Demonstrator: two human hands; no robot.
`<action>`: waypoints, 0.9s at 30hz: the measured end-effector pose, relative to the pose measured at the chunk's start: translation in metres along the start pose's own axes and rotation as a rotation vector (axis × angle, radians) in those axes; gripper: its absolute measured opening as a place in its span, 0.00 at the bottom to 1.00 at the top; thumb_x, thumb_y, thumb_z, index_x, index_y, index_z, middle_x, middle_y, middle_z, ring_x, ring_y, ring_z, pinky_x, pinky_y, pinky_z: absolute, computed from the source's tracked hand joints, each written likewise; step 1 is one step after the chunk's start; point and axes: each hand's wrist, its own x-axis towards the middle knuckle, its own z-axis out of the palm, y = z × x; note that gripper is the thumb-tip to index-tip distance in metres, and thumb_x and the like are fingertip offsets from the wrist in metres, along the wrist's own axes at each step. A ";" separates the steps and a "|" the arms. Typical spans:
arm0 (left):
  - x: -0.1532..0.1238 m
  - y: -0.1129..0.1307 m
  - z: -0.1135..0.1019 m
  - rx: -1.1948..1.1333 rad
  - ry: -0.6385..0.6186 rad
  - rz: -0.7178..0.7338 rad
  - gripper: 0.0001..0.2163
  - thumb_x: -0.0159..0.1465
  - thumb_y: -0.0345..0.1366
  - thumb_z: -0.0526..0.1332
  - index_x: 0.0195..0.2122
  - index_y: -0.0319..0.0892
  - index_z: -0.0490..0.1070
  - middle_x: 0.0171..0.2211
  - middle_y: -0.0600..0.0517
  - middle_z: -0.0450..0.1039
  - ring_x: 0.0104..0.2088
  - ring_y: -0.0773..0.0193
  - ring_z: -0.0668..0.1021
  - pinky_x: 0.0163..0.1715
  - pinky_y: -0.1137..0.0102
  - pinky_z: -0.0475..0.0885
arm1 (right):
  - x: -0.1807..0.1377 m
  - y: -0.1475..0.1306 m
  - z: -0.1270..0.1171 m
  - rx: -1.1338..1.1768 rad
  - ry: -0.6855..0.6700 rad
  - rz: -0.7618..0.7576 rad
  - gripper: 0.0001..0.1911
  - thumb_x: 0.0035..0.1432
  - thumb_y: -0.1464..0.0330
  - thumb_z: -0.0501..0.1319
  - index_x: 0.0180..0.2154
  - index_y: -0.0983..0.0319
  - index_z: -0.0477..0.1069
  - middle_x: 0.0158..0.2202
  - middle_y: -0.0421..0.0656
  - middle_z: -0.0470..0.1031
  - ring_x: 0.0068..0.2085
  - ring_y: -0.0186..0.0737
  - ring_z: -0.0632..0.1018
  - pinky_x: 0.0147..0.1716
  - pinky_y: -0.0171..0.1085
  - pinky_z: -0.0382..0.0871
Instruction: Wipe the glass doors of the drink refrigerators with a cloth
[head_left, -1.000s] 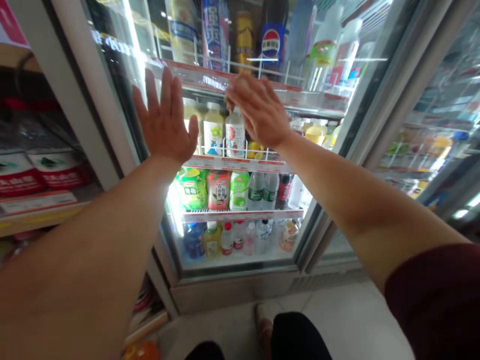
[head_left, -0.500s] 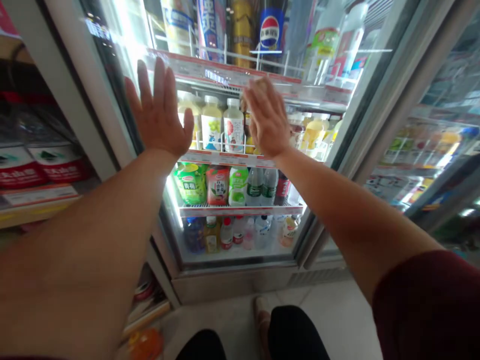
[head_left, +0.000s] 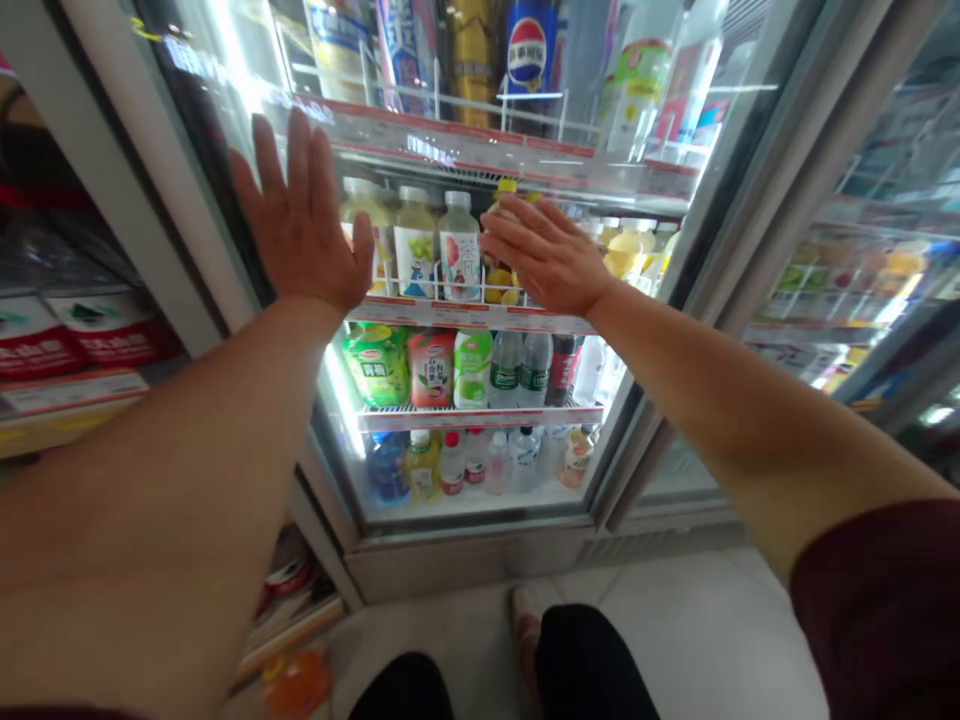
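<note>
Head view: the left hand (head_left: 300, 225), at ten o'clock in the picture, lies flat on the glass door (head_left: 217, 150) of a lit drinks cooler, fingers spread and gripping nothing. The right hand (head_left: 547, 260), just above centre, is palm down with its fingers stretched out toward nine o'clock, also empty. It covers most of a yellow-capped bottle (head_left: 508, 187), whose cap shows at the hand's eleven o'clock; whether they touch cannot be told.

At twelve o'clock on the top shelf stands a bottle with the Pepsi logo (head_left: 527, 50). At the right hand's nine o'clock are a white bottle with a Chinese tea character (head_left: 460, 250) and a pale bottle with grapes on its label (head_left: 415, 250). A red price rail (head_left: 450, 313) runs under them. Below it stand a green-labelled bottle (head_left: 373, 365) and clear water bottles (head_left: 508, 365). Red-and-white packs (head_left: 97, 330) sit on a side shelf at nine o'clock.
</note>
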 end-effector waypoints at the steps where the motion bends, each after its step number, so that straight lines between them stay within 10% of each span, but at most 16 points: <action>1: 0.001 0.000 0.000 -0.027 0.003 -0.022 0.47 0.72 0.69 0.48 0.81 0.38 0.48 0.82 0.41 0.40 0.81 0.49 0.35 0.78 0.44 0.28 | -0.003 0.002 -0.005 -0.009 0.012 0.021 0.31 0.76 0.63 0.48 0.75 0.52 0.65 0.76 0.40 0.66 0.81 0.51 0.57 0.82 0.62 0.45; 9: 0.002 0.001 0.000 0.007 -0.014 -0.047 0.49 0.71 0.66 0.50 0.81 0.32 0.49 0.82 0.41 0.41 0.82 0.42 0.38 0.79 0.42 0.28 | -0.014 0.029 -0.016 0.013 0.037 0.065 0.30 0.74 0.58 0.51 0.72 0.50 0.70 0.74 0.37 0.70 0.80 0.49 0.61 0.82 0.61 0.45; 14: 0.000 0.004 -0.001 0.008 -0.004 -0.056 0.47 0.70 0.67 0.50 0.81 0.39 0.51 0.81 0.44 0.42 0.81 0.46 0.38 0.80 0.45 0.28 | -0.030 0.051 -0.017 -0.023 0.560 0.402 0.34 0.76 0.55 0.42 0.72 0.52 0.71 0.74 0.39 0.68 0.83 0.47 0.47 0.82 0.58 0.37; 20: 0.002 0.002 0.000 -0.016 -0.002 -0.039 0.51 0.70 0.71 0.51 0.80 0.32 0.49 0.81 0.35 0.42 0.81 0.43 0.37 0.78 0.41 0.30 | -0.055 0.078 -0.018 -0.056 0.225 0.140 0.36 0.70 0.48 0.47 0.66 0.56 0.77 0.73 0.45 0.70 0.80 0.32 0.58 0.79 0.35 0.37; 24: 0.002 0.001 0.000 -0.047 -0.012 -0.048 0.53 0.67 0.74 0.49 0.81 0.37 0.51 0.82 0.40 0.42 0.81 0.41 0.36 0.79 0.43 0.25 | -0.066 0.112 -0.011 0.093 0.722 0.442 0.37 0.62 0.45 0.50 0.62 0.50 0.82 0.72 0.39 0.68 0.80 0.38 0.58 0.79 0.39 0.38; 27: 0.001 0.003 0.000 -0.055 0.004 -0.035 0.52 0.68 0.75 0.48 0.81 0.39 0.51 0.81 0.39 0.42 0.81 0.44 0.34 0.78 0.42 0.28 | -0.069 0.120 -0.020 0.175 0.734 0.536 0.36 0.56 0.46 0.54 0.59 0.51 0.84 0.70 0.40 0.70 0.80 0.46 0.60 0.78 0.44 0.40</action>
